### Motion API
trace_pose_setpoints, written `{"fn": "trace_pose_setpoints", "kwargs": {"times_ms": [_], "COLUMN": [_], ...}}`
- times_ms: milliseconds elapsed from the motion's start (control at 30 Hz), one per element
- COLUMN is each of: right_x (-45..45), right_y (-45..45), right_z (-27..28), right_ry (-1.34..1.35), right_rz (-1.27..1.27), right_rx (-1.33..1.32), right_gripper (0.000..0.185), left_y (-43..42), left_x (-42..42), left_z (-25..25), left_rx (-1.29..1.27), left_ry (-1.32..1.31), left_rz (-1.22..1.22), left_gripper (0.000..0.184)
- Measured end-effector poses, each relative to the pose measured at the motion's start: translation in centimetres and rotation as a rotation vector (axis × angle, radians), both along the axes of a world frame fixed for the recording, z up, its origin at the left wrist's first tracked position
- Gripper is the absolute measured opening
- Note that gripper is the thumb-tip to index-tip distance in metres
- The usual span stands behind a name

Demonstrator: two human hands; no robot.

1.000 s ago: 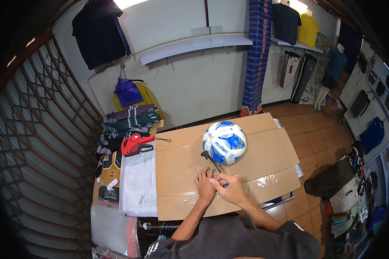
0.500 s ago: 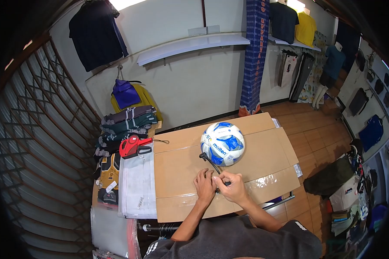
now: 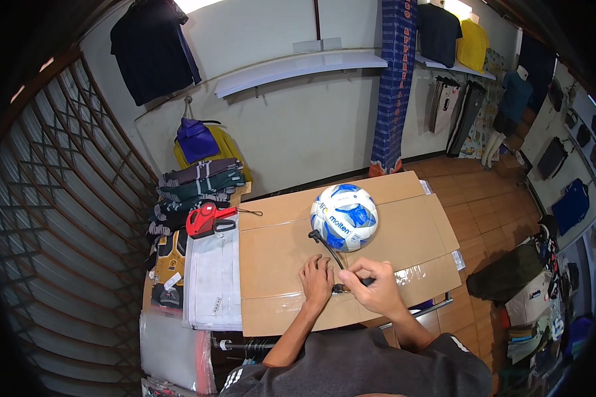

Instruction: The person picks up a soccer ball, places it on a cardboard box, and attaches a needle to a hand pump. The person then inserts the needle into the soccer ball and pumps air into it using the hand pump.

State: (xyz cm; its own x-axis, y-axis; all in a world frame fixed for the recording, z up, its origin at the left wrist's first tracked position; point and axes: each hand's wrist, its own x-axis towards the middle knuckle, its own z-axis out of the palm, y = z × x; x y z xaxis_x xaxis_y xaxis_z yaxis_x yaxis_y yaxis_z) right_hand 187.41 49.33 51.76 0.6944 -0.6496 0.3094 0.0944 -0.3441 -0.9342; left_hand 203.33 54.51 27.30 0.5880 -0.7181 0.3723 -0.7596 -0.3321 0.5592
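Note:
A white and blue football (image 3: 345,217) rests on the cardboard sheet (image 3: 278,241). In front of it, a black hose (image 3: 329,248) with a chunky end fitting curves towards my right hand. My right hand (image 3: 377,289) is closed around the black handle of what looks like a small hand pump (image 3: 367,281). A dark fitting (image 3: 340,288) shows between the two hands. My left hand (image 3: 316,279) lies palm down on the cardboard beside that fitting, fingers somewhat spread. Its underside is hidden, and I cannot tell whether it presses on part of the pump.
A red and black label gun (image 3: 207,220) lies left of the cardboard, on white packaging (image 3: 212,284). Behind it are folded clothes (image 3: 202,182). Clear plastic bags (image 3: 175,347) lie front left. A metal rail (image 3: 430,309) runs along the front right edge. More goods (image 3: 530,271) are piled right.
My right hand has shifted to the right, away from my left hand, exposing the dark fitting between them. My left hand keeps about the same place. The view has shifted slightly.

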Motion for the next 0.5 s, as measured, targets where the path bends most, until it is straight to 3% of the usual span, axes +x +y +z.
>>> {"fn": "trace_pose_setpoints", "kwargs": {"times_ms": [100,500], "right_x": [-0.6,2.6], "right_y": [0.3,0.2], "right_z": [0.9,-9.1], "right_ry": [-0.04,-0.022], "right_rz": [-0.008,-0.135], "right_rx": [-0.065,-0.114], "right_gripper": [0.021,0.021], "left_y": [0.1,0.2], "left_x": [0.0,0.0], "left_z": [-0.1,0.3], "left_rx": [-0.017,0.001], "left_ry": [-0.012,0.016], "left_rz": [-0.006,-0.014], "left_gripper": [0.033,0.033]}}
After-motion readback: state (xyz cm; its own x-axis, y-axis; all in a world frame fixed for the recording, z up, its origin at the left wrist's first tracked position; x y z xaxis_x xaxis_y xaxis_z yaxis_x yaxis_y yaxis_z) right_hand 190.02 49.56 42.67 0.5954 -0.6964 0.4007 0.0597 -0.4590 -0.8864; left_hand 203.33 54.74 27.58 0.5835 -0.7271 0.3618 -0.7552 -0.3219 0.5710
